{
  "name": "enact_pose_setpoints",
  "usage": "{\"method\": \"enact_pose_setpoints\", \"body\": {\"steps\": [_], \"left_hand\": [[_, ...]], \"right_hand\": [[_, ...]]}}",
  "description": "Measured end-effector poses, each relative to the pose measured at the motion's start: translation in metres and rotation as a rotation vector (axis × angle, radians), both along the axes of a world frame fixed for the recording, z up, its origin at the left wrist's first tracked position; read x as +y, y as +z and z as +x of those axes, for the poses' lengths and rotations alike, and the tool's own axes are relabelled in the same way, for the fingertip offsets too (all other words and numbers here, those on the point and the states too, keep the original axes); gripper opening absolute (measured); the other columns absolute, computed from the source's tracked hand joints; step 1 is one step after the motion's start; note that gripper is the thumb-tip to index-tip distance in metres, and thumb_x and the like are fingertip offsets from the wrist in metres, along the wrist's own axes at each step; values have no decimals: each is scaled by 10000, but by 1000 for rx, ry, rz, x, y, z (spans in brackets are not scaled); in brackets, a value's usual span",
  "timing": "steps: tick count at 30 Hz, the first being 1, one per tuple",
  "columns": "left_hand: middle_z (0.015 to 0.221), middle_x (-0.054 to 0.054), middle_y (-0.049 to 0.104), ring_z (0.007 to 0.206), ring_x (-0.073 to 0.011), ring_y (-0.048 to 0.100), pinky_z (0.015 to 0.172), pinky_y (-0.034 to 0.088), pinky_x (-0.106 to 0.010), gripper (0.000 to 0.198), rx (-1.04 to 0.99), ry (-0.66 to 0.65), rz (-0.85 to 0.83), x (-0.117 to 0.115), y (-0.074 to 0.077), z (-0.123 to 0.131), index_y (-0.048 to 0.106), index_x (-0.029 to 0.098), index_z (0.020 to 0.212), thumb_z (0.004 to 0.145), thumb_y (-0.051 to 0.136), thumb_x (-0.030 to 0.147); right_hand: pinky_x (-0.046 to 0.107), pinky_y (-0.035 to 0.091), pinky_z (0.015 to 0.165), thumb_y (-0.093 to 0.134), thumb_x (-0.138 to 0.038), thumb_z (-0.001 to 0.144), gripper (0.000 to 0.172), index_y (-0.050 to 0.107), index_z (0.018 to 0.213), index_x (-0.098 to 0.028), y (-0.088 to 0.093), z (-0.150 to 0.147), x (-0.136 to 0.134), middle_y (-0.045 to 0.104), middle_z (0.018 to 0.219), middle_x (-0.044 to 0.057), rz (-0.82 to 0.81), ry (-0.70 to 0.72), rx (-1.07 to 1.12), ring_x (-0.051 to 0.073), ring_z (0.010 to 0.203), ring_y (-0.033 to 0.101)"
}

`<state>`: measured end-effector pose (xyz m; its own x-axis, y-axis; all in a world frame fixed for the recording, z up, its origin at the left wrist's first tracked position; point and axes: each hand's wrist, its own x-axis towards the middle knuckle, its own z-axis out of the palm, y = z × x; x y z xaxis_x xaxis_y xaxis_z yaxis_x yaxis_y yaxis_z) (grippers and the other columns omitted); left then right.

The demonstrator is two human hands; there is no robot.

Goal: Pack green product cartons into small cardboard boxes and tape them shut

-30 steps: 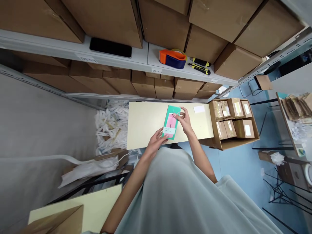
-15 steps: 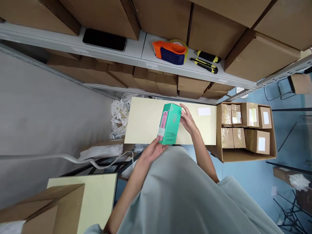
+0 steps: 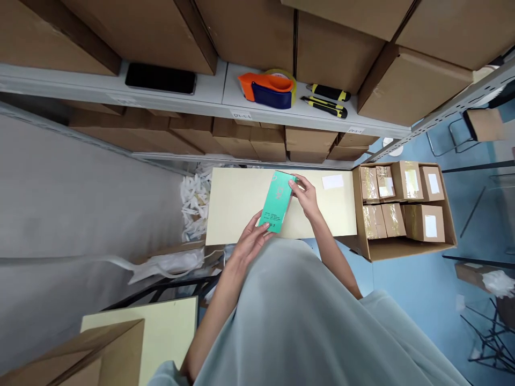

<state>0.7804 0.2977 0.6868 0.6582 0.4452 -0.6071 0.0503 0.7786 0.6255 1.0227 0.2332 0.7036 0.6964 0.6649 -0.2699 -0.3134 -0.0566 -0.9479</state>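
Observation:
I hold a slim green box (image 3: pixel 277 201) between both hands over a pale yellow table (image 3: pixel 237 203). My left hand (image 3: pixel 252 240) grips its near end, fingers curled under it. My right hand (image 3: pixel 304 193) pinches its far right corner. A plain green face with small print is turned up. A small white label (image 3: pixel 332 182) lies on the table to the right of the box.
An open carton (image 3: pixel 402 203) of several small taped boxes stands to the right. A shelf above holds a black phone (image 3: pixel 160 79), an orange tape dispenser (image 3: pixel 267 89) and two utility knives (image 3: pixel 325 100). Shredded paper (image 3: pixel 195 201) lies left of the table. Another brown box (image 3: pixel 76 356) sits at lower left.
The green box has been rotated in my hands: its pink-windowed front faced up, then a side, and now a plain green face shows. My view shifted slightly.

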Motion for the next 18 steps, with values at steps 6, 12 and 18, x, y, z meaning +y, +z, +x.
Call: {"method": "enact_pose_setpoints", "body": {"steps": [6,12,18], "left_hand": [[1358,-111,848,1122,-272,847,1001,699,-388,849,-86,-38,-45,7,2,-7,659,259,1576,811,1024,303],[1374,-125,857,1245,-350,827,1027,714,-454,792,-180,-80,-198,30,-3,-17,608,248,1666,933,868,395],[1383,-160,842,1223,-324,819,987,701,-405,720,-211,-129,-244,45,6,-27,655,180,1610,938,844,360]], "right_hand": [[378,666,1015,919,-793,830,733,777,1350,-296,20,-12,-2,790,1367,76,33,35,-53,224,1097,771],[377,655,1042,883,-827,863,834,707,1541,-374,45,-19,-6,788,1394,60,53,28,-19,255,1271,757],[400,670,1039,921,-799,820,751,781,1400,-343,62,-35,8,805,1412,60,58,38,-99,290,1297,746]]}}
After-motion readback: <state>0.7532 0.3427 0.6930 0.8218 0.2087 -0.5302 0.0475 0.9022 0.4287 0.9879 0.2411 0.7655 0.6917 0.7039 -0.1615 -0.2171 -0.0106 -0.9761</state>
